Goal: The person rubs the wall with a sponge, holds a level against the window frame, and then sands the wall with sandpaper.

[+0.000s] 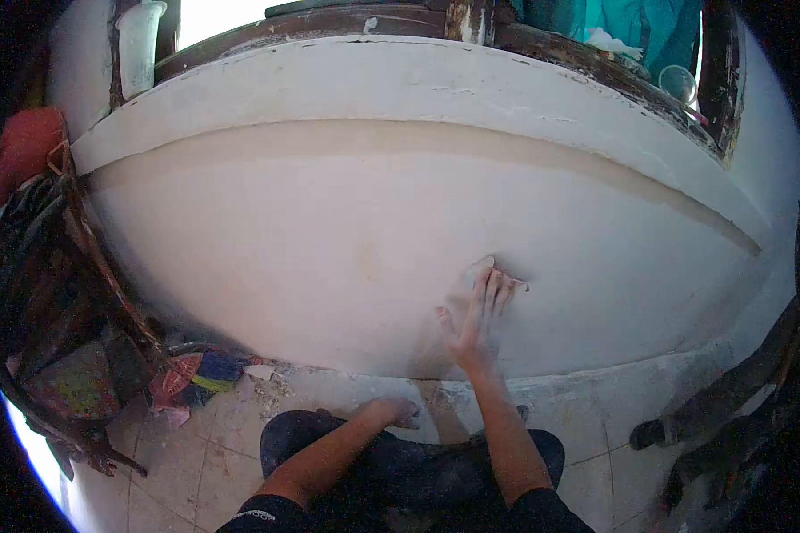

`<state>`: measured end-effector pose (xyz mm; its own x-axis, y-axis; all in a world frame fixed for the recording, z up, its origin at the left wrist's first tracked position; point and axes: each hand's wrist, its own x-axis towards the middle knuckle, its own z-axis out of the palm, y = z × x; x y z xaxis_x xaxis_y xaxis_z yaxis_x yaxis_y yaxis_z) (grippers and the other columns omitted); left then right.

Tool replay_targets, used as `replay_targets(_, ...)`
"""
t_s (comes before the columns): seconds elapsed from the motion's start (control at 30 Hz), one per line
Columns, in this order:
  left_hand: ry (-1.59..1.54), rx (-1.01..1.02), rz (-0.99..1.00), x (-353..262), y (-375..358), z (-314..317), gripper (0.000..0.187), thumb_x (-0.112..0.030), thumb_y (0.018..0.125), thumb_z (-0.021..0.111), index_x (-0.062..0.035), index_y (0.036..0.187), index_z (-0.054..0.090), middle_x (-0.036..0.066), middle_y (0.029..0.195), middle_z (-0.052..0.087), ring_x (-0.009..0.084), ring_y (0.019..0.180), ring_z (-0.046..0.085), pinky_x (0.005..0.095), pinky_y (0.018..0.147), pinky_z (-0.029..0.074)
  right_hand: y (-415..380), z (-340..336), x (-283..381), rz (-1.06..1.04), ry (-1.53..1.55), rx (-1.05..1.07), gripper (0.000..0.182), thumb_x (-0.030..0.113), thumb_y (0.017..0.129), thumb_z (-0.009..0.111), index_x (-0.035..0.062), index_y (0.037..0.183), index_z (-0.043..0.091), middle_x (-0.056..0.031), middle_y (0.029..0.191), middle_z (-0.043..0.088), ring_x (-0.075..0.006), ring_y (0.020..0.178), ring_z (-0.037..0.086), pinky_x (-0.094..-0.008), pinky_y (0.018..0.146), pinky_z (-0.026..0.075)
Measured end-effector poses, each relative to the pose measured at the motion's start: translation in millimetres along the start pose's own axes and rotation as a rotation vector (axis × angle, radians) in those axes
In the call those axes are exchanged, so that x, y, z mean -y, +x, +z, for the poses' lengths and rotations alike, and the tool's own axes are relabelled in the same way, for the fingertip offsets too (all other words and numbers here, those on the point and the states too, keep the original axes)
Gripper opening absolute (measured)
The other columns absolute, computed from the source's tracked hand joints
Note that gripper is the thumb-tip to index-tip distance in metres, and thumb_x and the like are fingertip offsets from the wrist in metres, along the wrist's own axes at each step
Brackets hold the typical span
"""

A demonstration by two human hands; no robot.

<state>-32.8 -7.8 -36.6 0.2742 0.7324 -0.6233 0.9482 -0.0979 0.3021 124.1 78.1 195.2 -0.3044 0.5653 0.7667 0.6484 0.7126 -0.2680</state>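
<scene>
My right hand (482, 315) is pressed against the white wall (284, 240) under the ledge, dusted with white powder. Its fingers lie over a small thin sheet (516, 283) that looks like sandpaper, its edge curling off the wall. The thumb points up and to the left, apart from the fingers. Most of the sheet is hidden beneath the fingers. My left hand (401, 412) hangs loosely over my left knee with nothing visible in it, fingers relaxed and partly in shadow.
Above the wall runs a white ledge (347, 84) below a worn wooden window frame (578, 58). A translucent cup (140, 53) and a clear round container (676, 84) stand there. Left are a cloth-draped chair (71, 266) and rags (209, 373); dark wooden furniture legs (711, 413) are right.
</scene>
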Motion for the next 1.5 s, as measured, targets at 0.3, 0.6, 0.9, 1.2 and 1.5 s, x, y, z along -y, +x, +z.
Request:
replay_targets(0.3, 0.022, -0.065, 0.073, -5, -8, -6, 0.059, -0.056, 0.093, 0.063, -0.0166, 0.137, 0.062, 0.011, 0.141, 0.061, 0.0351, 0.128, 0.058, 0.0510, 0.107, 0.047, 22, -30, -81, 0.126, -0.093, -0.482, 0.085, 0.032, 0.100, 0.055, -0.0044, 0.160, 0.008, -0.0285, 0.167, 0.007, -0.0504, 0.154, 0.003, -0.0581, 0.124, 0.005)
replay_targets(0.6, 0.044, -0.025, 0.044, 3, 14, 7, 0.062, -0.056, 0.092, 0.063, -0.0160, 0.139, 0.059, 0.011, 0.142, 0.060, 0.0357, 0.130, 0.056, 0.0521, 0.107, 0.047, 14, -25, -83, 0.301, 0.133, -0.533, 0.079, 0.028, 0.104, 0.049, -0.0067, 0.160, 0.005, -0.0289, 0.167, 0.003, -0.0420, 0.156, -0.001, -0.0534, 0.125, 0.002)
replay_targets(0.9, 0.112, 0.008, 0.078, 11, 31, 17, 0.062, -0.057, 0.095, 0.060, -0.0132, 0.139, 0.058, 0.012, 0.145, 0.057, 0.0355, 0.131, 0.056, 0.0524, 0.108, 0.046, 4, -9, -10, 0.034, 0.067, -0.232, 0.101, 0.047, 0.093, 0.065, -0.0018, 0.161, 0.009, -0.0281, 0.167, 0.008, -0.0496, 0.154, 0.000, -0.0635, 0.122, 0.005)
replay_targets(1.2, 0.089, -0.033, 0.099, 7, 1, 6, 0.068, -0.060, 0.092, 0.061, -0.0154, 0.142, 0.057, 0.013, 0.144, 0.058, 0.0351, 0.130, 0.056, 0.0527, 0.108, 0.046, 17, -17, -62, 0.092, -0.078, -0.466, 0.079, 0.032, 0.102, 0.054, -0.0045, 0.160, 0.014, -0.0261, 0.166, 0.015, -0.0476, 0.154, 0.009, -0.0593, 0.123, 0.010)
replay_targets(1.5, -0.046, -0.012, 0.011, -3, -11, -2, 0.064, -0.057, 0.093, 0.062, -0.0184, 0.144, 0.055, 0.012, 0.144, 0.058, 0.0363, 0.132, 0.054, 0.0542, 0.108, 0.046, 14, -32, -92, 0.359, 0.225, -0.581, 0.077, 0.037, 0.105, 0.047, -0.0051, 0.160, 0.013, -0.0259, 0.167, 0.014, -0.0399, 0.156, 0.009, -0.0531, 0.125, 0.008)
